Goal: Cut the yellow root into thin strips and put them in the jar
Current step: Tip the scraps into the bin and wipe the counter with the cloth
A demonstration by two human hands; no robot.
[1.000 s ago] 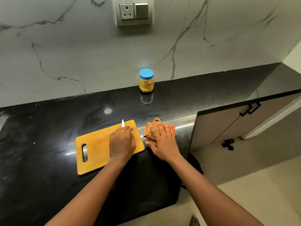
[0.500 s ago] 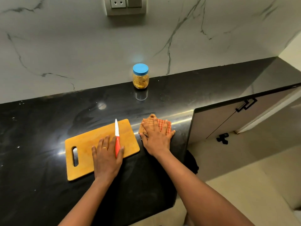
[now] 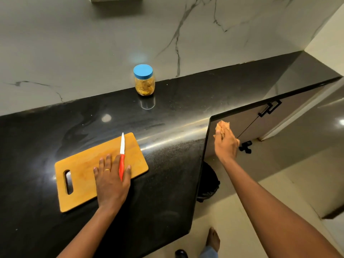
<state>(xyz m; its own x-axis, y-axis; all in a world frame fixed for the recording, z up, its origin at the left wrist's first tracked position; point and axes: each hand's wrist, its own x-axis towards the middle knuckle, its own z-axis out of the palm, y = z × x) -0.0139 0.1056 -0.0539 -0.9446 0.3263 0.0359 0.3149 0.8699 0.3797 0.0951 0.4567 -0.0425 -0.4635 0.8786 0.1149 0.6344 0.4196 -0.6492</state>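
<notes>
- Head view, looking down at a black counter (image 3: 167, 164). The left hand (image 3: 111, 181) lies flat on the near right part of a wooden cutting board (image 3: 80, 174), with its fingers straight and a little spread.
- A knife (image 3: 122, 157) with a red handle and white blade lies on the board. Its handle sits between that hand's forefinger and thumb, and its tip points far, toward the wall. We judge that a careless slide of the hand could draw skin along the edge or spin the knife off the board's right end.
- The right hand (image 3: 226, 144) is out past the counter's right edge, fingers curled round a bunched orange cloth (image 3: 221, 127). It hangs above the floor, with a dark bin (image 3: 208, 181) below and to its left (we cannot tell what the bin holds). If the cloth carries scraps, shaking it here could scatter them on the floor beside a bare foot.
- The jar (image 3: 144, 81), with its blue lid on, stands far back near the marble wall and holds yellowish pieces. We see no yellow root on the board.
- The board lies on polished stone, so we think leaning on it could make it skid.
</notes>
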